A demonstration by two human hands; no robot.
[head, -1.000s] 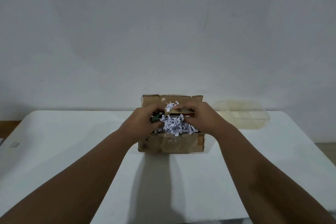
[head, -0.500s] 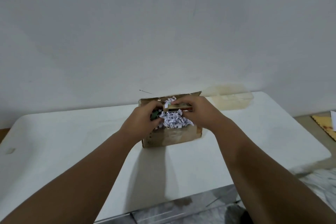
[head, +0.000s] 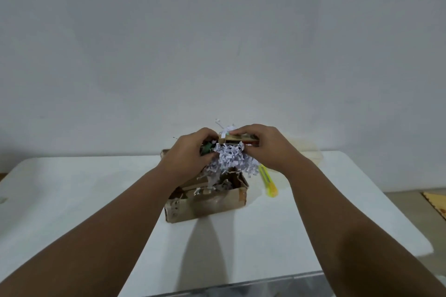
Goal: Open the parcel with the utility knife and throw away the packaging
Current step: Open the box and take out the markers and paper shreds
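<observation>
An open brown cardboard parcel (head: 207, 205) sits on the white table (head: 301, 224). Above it my left hand (head: 188, 154) and my right hand (head: 268, 147) together hold a bundle lifted out of the box. The bundle is a flat brown packet (head: 237, 138) with a dark green item (head: 207, 148) at its left end, and white shredded paper (head: 230, 160) hangs below it. More shreds lie inside the box. A yellow utility knife (head: 268, 182) lies on the table just right of the parcel, partly hidden by my right wrist.
A clear plastic container (head: 306, 150) stands at the table's far right, against the grey wall. A brown board (head: 436, 202) lies on the floor at the right. The table's metal front edge (head: 241, 288) shows at the bottom.
Both hands have risen out of the box with the packet and shredded paper, which now hang above it. The yellow knife has come into sight. The camera has tilted down.
</observation>
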